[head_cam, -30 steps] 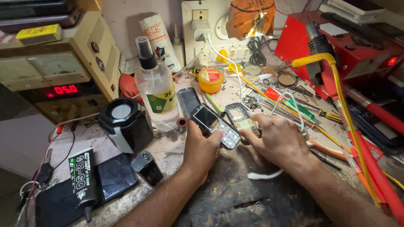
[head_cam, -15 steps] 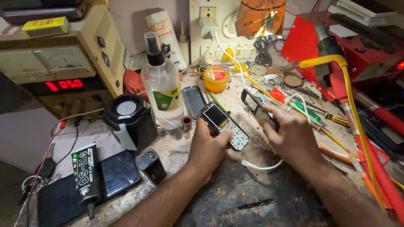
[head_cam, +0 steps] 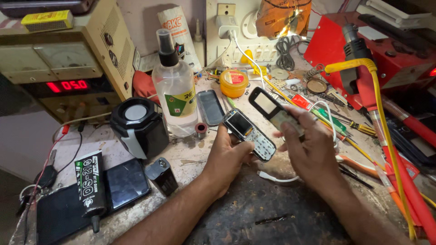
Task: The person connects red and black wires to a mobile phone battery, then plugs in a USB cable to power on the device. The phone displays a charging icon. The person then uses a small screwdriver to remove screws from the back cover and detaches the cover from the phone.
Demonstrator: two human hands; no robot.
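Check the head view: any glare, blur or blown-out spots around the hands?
Head view: sharp overall. The left hand and its phone are crisp; the right hand and its cover are slightly soft. The lamp is blown out at its bright spot. The bottle shows mild glare. The edges bow from the wide lens.

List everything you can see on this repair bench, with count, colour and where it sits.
open phone body: 1, dark with bare keypad board, bench centre, in left hand
phone front cover: 1, black, just right of it, in right hand
spray bottle: 1, clear with black nozzle, behind the phones
small tin: 1, yellow-orange, back centre
power supply: 1, beige with red display, far left
black box with round lens: 1, left of the bottle
glue tube: 1, black, front left
hot-air tool: 1, black with yellow hose, right
white cable: 1, under the hands
left hand: holds phone body
right hand: holds cover
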